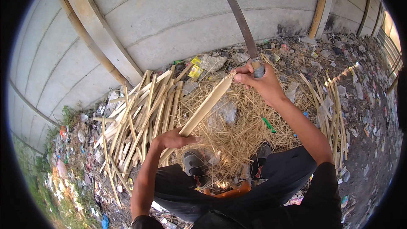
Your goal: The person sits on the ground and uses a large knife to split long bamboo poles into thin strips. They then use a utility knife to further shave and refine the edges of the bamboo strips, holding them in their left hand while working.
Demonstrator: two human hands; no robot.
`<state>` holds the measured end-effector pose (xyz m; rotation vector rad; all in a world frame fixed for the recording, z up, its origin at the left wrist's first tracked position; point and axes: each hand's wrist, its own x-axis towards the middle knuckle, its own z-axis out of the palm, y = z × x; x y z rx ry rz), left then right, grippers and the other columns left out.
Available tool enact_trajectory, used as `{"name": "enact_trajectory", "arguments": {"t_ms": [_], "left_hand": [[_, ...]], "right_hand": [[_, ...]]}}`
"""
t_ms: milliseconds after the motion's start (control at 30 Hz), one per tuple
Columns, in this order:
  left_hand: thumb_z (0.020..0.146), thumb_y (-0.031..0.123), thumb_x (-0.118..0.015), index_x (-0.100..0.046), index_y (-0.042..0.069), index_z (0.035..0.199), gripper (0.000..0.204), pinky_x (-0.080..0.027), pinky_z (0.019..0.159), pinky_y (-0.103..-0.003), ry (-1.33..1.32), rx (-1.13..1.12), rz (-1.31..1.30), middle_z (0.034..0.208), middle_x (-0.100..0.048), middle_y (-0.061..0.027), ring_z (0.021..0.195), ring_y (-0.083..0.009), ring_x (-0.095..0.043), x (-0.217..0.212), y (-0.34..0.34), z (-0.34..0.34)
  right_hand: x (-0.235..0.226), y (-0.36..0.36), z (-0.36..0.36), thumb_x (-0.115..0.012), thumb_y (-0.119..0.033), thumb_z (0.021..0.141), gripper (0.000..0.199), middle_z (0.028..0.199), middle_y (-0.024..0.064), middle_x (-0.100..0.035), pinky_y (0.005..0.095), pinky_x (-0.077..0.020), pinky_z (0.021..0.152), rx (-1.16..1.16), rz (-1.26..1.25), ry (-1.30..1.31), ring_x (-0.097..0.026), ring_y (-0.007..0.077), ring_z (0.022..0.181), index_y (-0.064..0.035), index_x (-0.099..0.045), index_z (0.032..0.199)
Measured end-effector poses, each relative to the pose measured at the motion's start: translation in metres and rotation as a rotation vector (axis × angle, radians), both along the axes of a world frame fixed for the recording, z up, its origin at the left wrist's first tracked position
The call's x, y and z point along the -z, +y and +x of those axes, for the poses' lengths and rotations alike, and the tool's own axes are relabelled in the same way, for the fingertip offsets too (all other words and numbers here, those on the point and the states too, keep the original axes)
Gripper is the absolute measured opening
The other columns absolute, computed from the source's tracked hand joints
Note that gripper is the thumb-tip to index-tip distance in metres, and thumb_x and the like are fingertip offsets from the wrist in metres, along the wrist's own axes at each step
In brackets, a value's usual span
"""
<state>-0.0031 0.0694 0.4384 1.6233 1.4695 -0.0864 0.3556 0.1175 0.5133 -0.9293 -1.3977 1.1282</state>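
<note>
A split bamboo strip (pixel 208 105) runs slantwise in front of me, its pale inner side showing. Its lower part is gripped by my left hand (pixel 174 138), fingers wrapped beneath and thumb along the edge. A machete (pixel 242 19) points up and away, its dark blade clear of the strip. Closed round the machete's handle is my right hand (pixel 263 84), whose thumb and fingertips also pinch the frayed upper end of the strip. Bamboo shavings (pixel 250 138) cover the ground below both hands.
Left of me lies a heap of bamboo strips (pixel 140 118); a smaller bunch of thin strips (pixel 333 118) lies at right. A concrete wall (pixel 178 21) with bamboo posts stands ahead. Litter surrounds the shavings, including a green plastic piece (pixel 269 125). My shoes (pixel 195 164) are close below.
</note>
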Motion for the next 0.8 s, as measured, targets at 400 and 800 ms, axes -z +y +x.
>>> {"name": "enact_trajectory", "arguments": {"t_ms": [400, 800], "left_hand": [[0.088, 0.088, -0.061, -0.062, 0.012, 0.073, 0.077, -0.052, 0.066, -0.042, 0.034, 0.106, -0.203, 0.064, -0.051, 0.0001, 0.065, -0.0171, -0.060, -0.002, 0.002, -0.004], [0.097, 0.070, -0.066, -0.049, 0.016, 0.064, 0.065, -0.039, 0.051, -0.032, -0.075, 0.034, -0.298, 0.057, -0.040, 0.0076, 0.049, -0.0090, -0.040, 0.011, -0.002, -0.014]], "right_hand": [[0.012, 0.008, -0.003, -0.080, -0.004, 0.093, 0.037, 0.118, 0.0217, -0.077, 0.0361, -0.0632, 0.088, -0.037, 0.074, -0.109, -0.075, 0.0198, 0.103, -0.0139, -0.044, 0.091], [0.019, 0.018, 0.008, -0.086, -0.019, 0.086, 0.036, 0.095, 0.0073, -0.082, 0.0341, -0.0589, 0.077, 0.055, 0.343, -0.691, -0.076, 0.0144, 0.081, 0.0018, -0.068, 0.109]]}}
